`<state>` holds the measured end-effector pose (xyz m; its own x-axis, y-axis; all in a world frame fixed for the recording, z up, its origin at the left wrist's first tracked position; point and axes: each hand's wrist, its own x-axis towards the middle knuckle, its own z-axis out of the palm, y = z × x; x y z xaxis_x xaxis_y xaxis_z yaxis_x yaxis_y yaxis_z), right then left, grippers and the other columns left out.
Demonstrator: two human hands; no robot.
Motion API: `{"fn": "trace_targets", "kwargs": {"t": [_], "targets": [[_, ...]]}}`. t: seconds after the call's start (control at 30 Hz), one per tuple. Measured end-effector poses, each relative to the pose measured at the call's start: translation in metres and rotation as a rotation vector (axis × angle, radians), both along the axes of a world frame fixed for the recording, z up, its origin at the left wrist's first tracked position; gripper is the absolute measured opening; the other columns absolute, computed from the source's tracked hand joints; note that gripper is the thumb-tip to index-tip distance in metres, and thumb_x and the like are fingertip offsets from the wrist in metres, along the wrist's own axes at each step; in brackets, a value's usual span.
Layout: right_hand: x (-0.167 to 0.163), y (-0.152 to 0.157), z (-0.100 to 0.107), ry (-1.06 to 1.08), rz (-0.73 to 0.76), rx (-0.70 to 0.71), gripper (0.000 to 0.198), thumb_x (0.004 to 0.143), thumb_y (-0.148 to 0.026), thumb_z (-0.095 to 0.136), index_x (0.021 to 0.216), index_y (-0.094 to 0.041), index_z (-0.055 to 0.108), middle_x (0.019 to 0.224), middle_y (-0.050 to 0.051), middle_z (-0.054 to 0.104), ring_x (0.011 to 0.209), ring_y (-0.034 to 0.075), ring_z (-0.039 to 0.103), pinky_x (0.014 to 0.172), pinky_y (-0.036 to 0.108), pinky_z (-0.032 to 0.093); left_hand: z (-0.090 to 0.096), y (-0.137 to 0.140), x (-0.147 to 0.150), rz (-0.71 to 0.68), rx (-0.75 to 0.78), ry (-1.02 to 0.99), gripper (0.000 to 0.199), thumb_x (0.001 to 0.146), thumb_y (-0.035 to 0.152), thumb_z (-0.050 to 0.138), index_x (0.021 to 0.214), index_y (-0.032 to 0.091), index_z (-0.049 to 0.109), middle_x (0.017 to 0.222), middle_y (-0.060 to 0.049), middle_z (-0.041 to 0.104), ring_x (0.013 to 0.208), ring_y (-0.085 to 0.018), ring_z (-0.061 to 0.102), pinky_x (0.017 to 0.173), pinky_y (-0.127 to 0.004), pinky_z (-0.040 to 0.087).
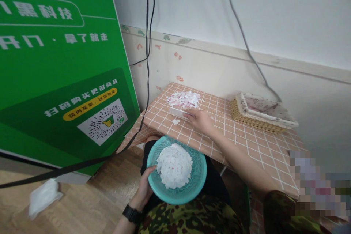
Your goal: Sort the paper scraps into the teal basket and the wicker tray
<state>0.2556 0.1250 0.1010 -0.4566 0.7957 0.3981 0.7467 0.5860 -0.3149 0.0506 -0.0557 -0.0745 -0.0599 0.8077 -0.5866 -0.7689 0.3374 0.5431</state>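
My left hand is closed on the left rim of a round teal plastic colander, thumb over the edge. The colander rests on my lap, tilted a little, with a heap of small white paper scraps in it. Over the table, my right hand is closed on a flat whitish strip, whose exact kind I cannot make out. Just behind the strip lies a loose pile of white and pinkish paper scraps. A few stray scraps lie in front of it.
A checked brown cloth covers the table. A cloth-lined wicker basket stands at its right by the wall. At left rises a green cabinet, with a black cable hanging beside it. A white bag lies on the floor.
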Motion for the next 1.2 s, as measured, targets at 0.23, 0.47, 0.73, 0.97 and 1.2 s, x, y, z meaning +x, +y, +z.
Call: {"fn": "trace_targets", "kwargs": {"t": [0.23, 0.47, 0.73, 0.97, 1.2], "targets": [[0.000, -0.005, 0.002, 0.001, -0.105, 0.048, 0.028, 0.087, -0.033, 0.045, 0.099, -0.021, 0.067, 0.083, 0.006, 0.071, 0.070, 0.019, 0.063, 0.062, 0.027, 0.039, 0.011, 0.000, -0.007, 0.033, 0.018, 0.013, 0.014, 0.068, 0.017, 0.065, 0.078, 0.009, 0.070, 0.072, -0.008, 0.074, 0.065, -0.022, 0.067, 0.072, -0.035, 0.052], [0.009, -0.025, -0.001, 0.080, -0.199, 0.022, 0.030, 0.086, -0.032, 0.042, 0.098, -0.021, 0.067, 0.076, 0.005, 0.070, 0.066, 0.018, 0.062, 0.060, 0.026, 0.038, 0.019, 0.001, -0.010, 0.068, 0.017, 0.015, 0.015, 0.069, 0.014, 0.062, 0.081, 0.011, 0.069, 0.070, -0.007, 0.074, 0.069, -0.024, 0.069, 0.074, -0.037, 0.053], [0.002, -0.039, -0.019, 0.217, -0.338, -0.050, 0.030, 0.085, -0.034, 0.041, 0.091, -0.021, 0.067, 0.078, 0.004, 0.069, 0.065, 0.019, 0.061, 0.057, 0.027, 0.038, 0.018, 0.003, -0.010, 0.051, 0.009, 0.017, 0.020, 0.070, 0.014, 0.060, 0.087, 0.010, 0.069, 0.077, -0.010, 0.075, 0.080, -0.028, 0.069, 0.081, -0.042, 0.052], [0.011, -0.038, -0.027, 0.307, -0.489, -0.070, 0.033, 0.085, -0.037, 0.040, 0.091, -0.019, 0.067, 0.076, 0.007, 0.069, 0.067, 0.021, 0.061, 0.057, 0.028, 0.039, 0.020, 0.000, -0.011, 0.070, 0.013, 0.013, 0.025, 0.070, 0.015, 0.061, 0.093, 0.009, 0.068, 0.083, -0.011, 0.075, 0.087, -0.030, 0.068, 0.083, -0.042, 0.051], [0.027, -0.024, -0.021, 0.251, -0.439, 0.007, 0.036, 0.086, -0.039, 0.039, 0.100, -0.020, 0.066, 0.082, 0.007, 0.070, 0.070, 0.022, 0.062, 0.059, 0.029, 0.040, 0.019, 0.002, -0.012, 0.086, -0.021, 0.022, 0.029, 0.070, 0.014, 0.059, 0.098, 0.009, 0.067, 0.084, -0.011, 0.075, 0.083, -0.029, 0.069, 0.080, -0.043, 0.052]]}}
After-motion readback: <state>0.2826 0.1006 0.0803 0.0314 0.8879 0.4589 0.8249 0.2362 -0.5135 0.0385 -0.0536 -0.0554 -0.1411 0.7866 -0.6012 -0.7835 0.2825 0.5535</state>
